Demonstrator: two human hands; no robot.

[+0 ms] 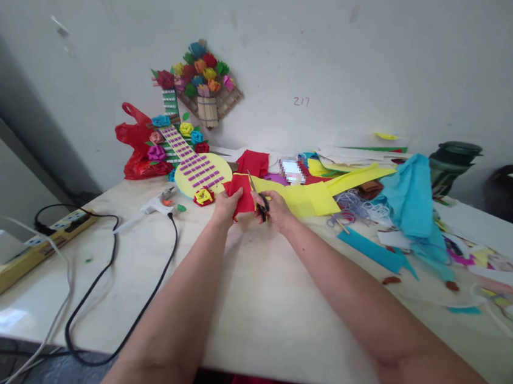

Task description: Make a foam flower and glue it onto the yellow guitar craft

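Observation:
My left hand (226, 205) pinches a piece of red paper (243, 195) near the middle of the table. In my right hand (275, 208) are black-handled scissors (262, 203), their blades pointing up and left along the right edge of the red paper. Yellow paper (301, 199) lies just behind and to the right of both hands. A round yellow guitar-shaped craft (204, 171) with purple strips is to the left, and a red and yellow paper flower (204, 196) rests at its lower edge.
A glue gun (158, 204) with a black cord and a yellow power strip (25, 253) are on the left. Paper flowers (200, 70) stand by the wall. Blue paper (414, 196), string (356, 207), scraps and a dark green container (452, 164) are at the right.

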